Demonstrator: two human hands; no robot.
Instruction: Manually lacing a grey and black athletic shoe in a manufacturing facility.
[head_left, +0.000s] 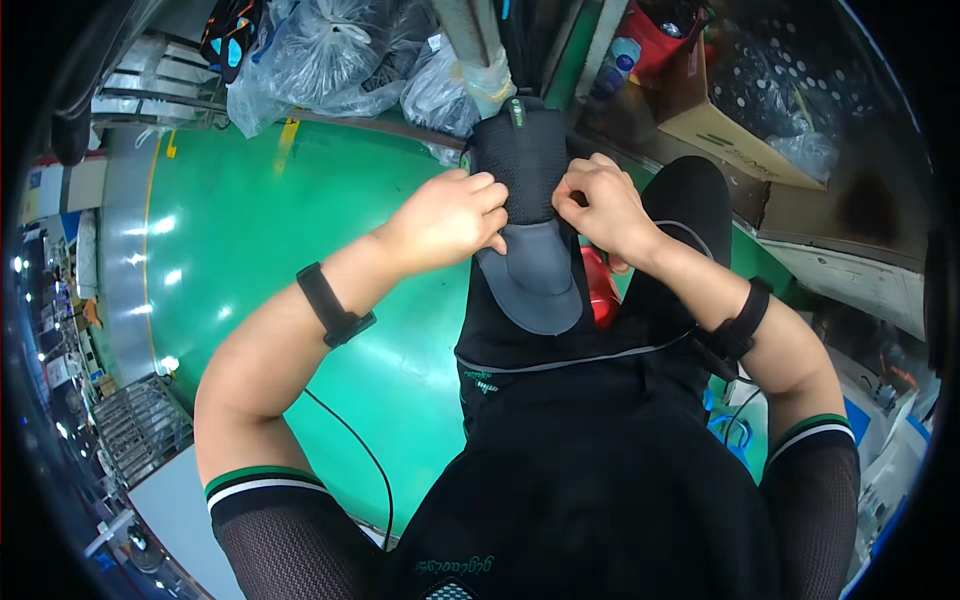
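Note:
Across my thigh lies a dark piece shaped like a shoe upper (pixel 532 262). Its far part is black mesh with a small green tag, and its near end is a smooth grey rounded flap with a wide rim. My left hand (pixel 452 217) is closed on the left edge, where mesh meets grey, with the thumb pointing toward me. On the opposite edge, my right hand (pixel 605 208) pinches the mesh side between thumb and forefinger. The fingers hide parts of both edges.
Something red (pixel 601 288) shows between my legs. Clear plastic bags (pixel 335 60) are piled beyond the green floor (pixel 290 230). An open cardboard box (pixel 735 140) stands at the far right. A black cable (pixel 362 445) runs near my left arm. Metal racks (pixel 140 430) stand at the left.

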